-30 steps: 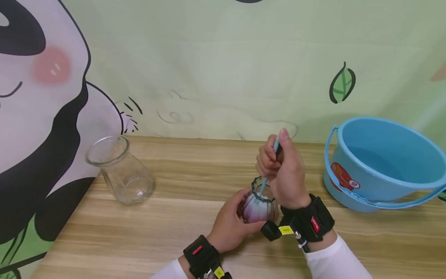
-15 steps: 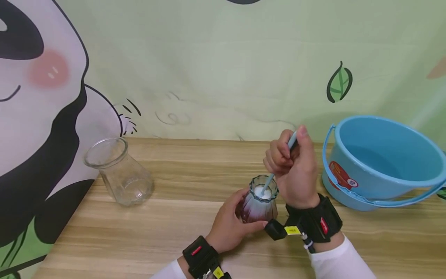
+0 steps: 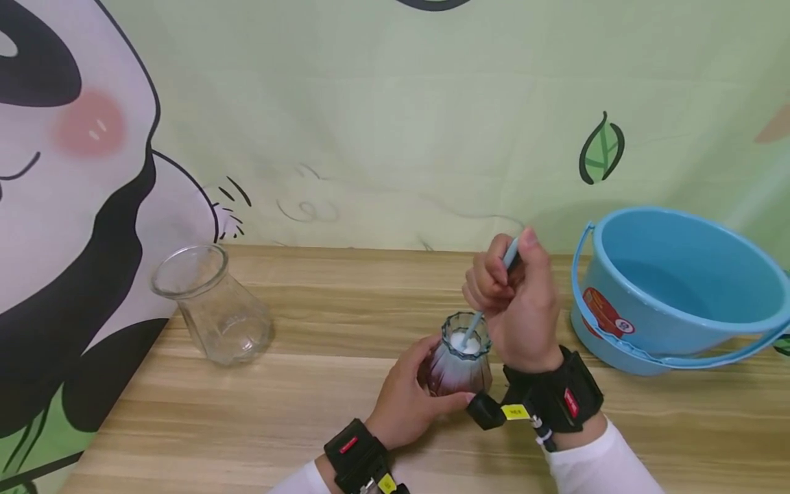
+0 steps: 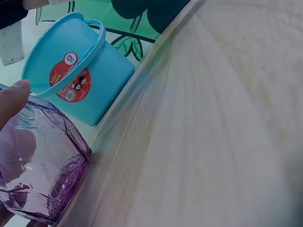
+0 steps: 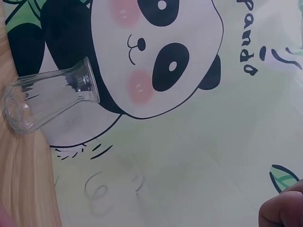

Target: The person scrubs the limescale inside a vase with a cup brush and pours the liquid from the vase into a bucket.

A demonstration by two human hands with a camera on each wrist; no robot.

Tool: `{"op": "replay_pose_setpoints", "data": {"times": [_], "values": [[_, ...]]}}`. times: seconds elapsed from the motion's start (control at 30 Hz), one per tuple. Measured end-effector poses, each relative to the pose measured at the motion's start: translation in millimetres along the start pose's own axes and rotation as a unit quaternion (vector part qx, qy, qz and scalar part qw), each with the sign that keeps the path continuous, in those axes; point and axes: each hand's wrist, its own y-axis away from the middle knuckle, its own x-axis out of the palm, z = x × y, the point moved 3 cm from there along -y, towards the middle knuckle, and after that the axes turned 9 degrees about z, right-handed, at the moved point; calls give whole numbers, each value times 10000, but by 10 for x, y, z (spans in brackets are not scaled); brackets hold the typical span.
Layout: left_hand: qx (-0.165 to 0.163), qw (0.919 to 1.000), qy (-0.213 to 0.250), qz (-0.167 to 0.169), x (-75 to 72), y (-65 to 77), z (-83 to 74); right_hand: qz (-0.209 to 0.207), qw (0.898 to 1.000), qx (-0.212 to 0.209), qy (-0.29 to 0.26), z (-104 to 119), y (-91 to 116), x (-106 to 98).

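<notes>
My left hand (image 3: 404, 401) grips the side of a small faceted glass vase (image 3: 450, 376), purple at the body with a blue-green scalloped rim. In the left wrist view its purple base (image 4: 71, 184) is close over the wooden table. Curled round the light blue handle of a bottle brush (image 3: 509, 254), my right hand (image 3: 521, 309) is above and right of the vase, thumb up along the handle. The brush slants down through the vase mouth, and its white head (image 3: 464, 343) shows in the neck. The right wrist view catches just part of a hand (image 5: 284, 210).
A clear glass vase (image 3: 225, 315) stands at the left of the wooden table (image 3: 296, 412). On the right is a light blue bucket (image 3: 654, 329) with its handle lowered to the front. Behind the table hangs a green panda-print cloth (image 3: 382, 123).
My right hand has moved up and right, drawing the white brush head from the vase's body into its neck, then dipped slightly. The left hand keeps its grip.
</notes>
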Motion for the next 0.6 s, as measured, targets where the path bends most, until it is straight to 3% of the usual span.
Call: {"op": "replay_pose_setpoints", "data": {"times": [0.43, 0.6], "values": [[332, 9994, 19, -49, 4, -13, 27, 173, 9988, 351, 299, -224, 42, 127], [380, 9992, -80, -90, 38, -59, 222, 232, 9969, 525, 547, -287, 59, 133]]}}
